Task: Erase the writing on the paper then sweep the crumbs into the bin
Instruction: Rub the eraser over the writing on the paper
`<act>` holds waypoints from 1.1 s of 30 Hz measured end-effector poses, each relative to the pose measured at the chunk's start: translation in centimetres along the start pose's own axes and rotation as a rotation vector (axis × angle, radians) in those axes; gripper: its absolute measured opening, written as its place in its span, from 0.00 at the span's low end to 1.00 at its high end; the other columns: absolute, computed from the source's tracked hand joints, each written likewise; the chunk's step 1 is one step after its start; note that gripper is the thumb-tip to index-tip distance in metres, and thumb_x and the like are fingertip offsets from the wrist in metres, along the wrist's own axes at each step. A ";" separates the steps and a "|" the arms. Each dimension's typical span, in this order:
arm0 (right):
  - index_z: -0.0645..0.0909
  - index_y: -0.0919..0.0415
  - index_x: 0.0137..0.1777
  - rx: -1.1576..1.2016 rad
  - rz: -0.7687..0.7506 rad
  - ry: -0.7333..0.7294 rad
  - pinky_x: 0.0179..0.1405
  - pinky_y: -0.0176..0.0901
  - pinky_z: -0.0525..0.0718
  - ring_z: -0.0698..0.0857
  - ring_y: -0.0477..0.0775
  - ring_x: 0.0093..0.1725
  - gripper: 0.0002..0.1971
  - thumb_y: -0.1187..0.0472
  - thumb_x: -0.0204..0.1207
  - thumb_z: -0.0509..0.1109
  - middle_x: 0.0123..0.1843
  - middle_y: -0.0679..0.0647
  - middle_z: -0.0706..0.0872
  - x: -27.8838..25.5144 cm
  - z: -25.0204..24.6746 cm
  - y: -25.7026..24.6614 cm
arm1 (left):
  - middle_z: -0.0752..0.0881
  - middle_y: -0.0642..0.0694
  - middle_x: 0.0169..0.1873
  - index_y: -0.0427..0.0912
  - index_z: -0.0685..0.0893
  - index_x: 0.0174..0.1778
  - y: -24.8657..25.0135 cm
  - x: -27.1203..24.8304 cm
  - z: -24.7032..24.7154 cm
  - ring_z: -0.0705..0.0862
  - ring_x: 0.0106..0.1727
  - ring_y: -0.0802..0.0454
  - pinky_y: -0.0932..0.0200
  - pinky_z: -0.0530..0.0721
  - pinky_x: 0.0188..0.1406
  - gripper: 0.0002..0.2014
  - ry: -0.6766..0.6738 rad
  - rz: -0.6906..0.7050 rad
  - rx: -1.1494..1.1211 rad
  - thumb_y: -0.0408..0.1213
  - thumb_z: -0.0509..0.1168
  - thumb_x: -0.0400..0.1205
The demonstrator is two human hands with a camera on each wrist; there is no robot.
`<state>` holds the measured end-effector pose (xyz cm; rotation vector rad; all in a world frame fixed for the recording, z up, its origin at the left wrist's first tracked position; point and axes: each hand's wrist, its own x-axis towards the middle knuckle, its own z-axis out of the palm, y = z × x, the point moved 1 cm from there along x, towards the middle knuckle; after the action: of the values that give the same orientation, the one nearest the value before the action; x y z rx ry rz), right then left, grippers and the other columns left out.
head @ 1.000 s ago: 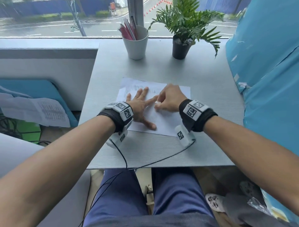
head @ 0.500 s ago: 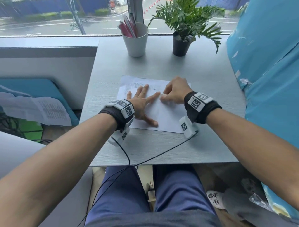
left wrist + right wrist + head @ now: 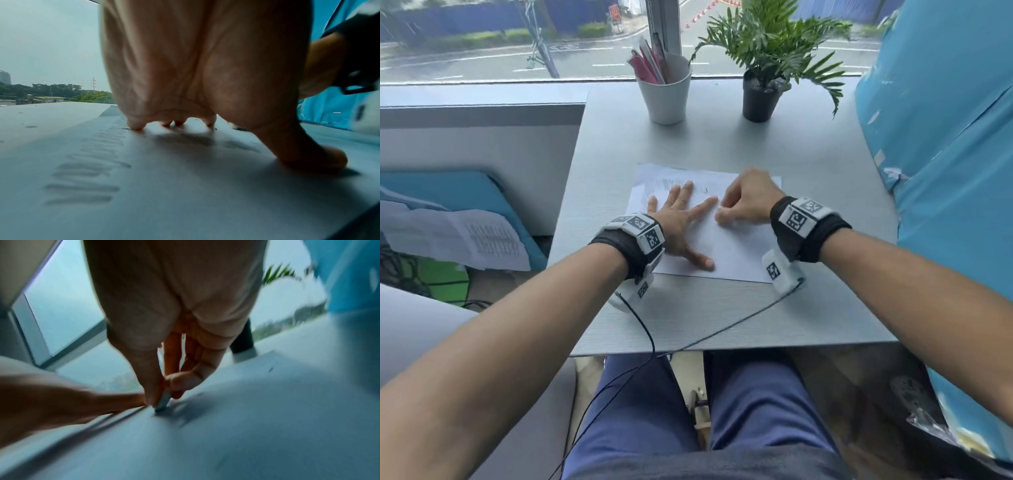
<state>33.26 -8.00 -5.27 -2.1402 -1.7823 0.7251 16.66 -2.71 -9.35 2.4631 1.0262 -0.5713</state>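
Left hand [image 3: 681,222] is spread flat, pinning the paper [image 3: 739,253] at centre frame; scribbled writing [image 3: 86,175] remains at its left. Right hand [image 3: 748,202] pinches a small eraser [image 3: 163,402]; since a second ago it has shifted slightly rightward. Erasing judged under way, sweeping not yet started; no bin seen.

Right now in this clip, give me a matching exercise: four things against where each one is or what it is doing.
1. left hand
2. right hand
3. white cup
4. potted plant

A. pinches the eraser against the sheet
B. far right of the table, by the window
C. pressed flat on the paper, fingers spread
D. holds pens, left of the plant

Pairs: 1-C, 2-A, 3-D, 4-B
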 end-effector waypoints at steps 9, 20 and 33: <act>0.92 0.61 0.40 -0.009 -0.005 0.033 0.29 0.25 0.74 0.84 0.44 0.33 0.08 0.57 0.65 0.80 0.34 0.51 0.90 0.0 -0.3 0.9 | 0.25 0.44 0.83 0.68 0.34 0.84 0.1 0.0 -0.2 0.27 0.84 0.41 0.27 0.35 0.80 0.67 -0.016 -0.002 0.009 0.75 0.74 0.59; 0.91 0.59 0.38 -0.012 -0.081 -0.027 0.27 0.21 0.71 0.79 0.39 0.28 0.07 0.57 0.64 0.81 0.30 0.46 0.84 -1.9 2.1 0.1 | 0.25 0.44 0.83 0.67 0.33 0.83 -0.2 0.0 -0.1 0.27 0.84 0.41 0.25 0.36 0.80 0.68 -0.028 -0.007 0.019 0.75 0.74 0.58; 0.83 0.55 0.23 0.004 -0.115 -0.087 0.28 0.31 0.72 0.75 0.39 0.21 0.11 0.60 0.65 0.78 0.20 0.42 0.80 -0.1 1.0 -0.7 | 0.26 0.44 0.83 0.60 0.31 0.85 -0.2 0.2 -0.1 0.27 0.84 0.40 0.24 0.34 0.79 0.74 -0.001 0.000 -0.028 0.75 0.77 0.55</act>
<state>32.13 -8.07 -5.70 -2.0129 -1.9283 0.8033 16.69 -2.44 -9.43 2.4380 1.0268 -0.5548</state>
